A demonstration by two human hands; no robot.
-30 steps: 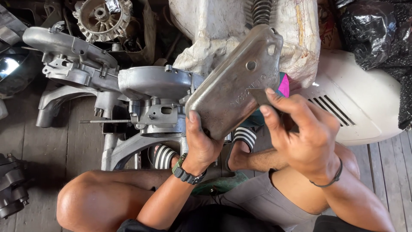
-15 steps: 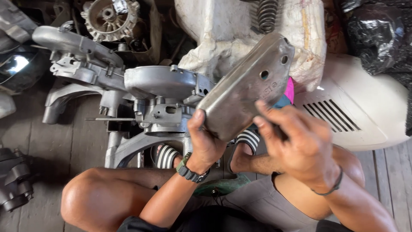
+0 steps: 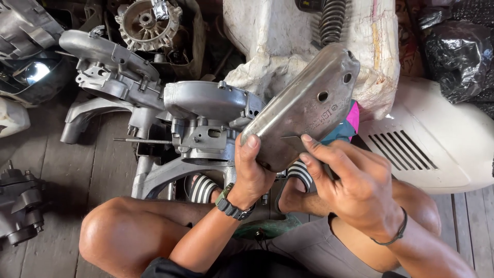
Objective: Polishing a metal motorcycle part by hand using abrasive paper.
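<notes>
A grey cast-metal cover plate (image 3: 309,105) with two round holes is held tilted up in front of me. My left hand (image 3: 252,170), with a dark wristwatch, grips its lower left edge. My right hand (image 3: 350,180), with a thin dark wrist cord, presses a small thin blade-like tool against the plate's lower face; the tool is mostly hidden by my fingers. Behind the plate stands a silver engine casing (image 3: 206,110) on the wooden floor. My bare knees and striped sandals sit below.
A white scooter side panel with vent slots (image 3: 432,144) lies at the right. A white body shell with a black spring (image 3: 303,36) stands behind. A round finned part (image 3: 148,23), other metal castings (image 3: 20,203) and a black plastic bag (image 3: 458,51) lie around.
The plate has tipped slightly and moved a little right and up. My right hand has slid lower along the plate's underside; the left hand keeps its grip.
</notes>
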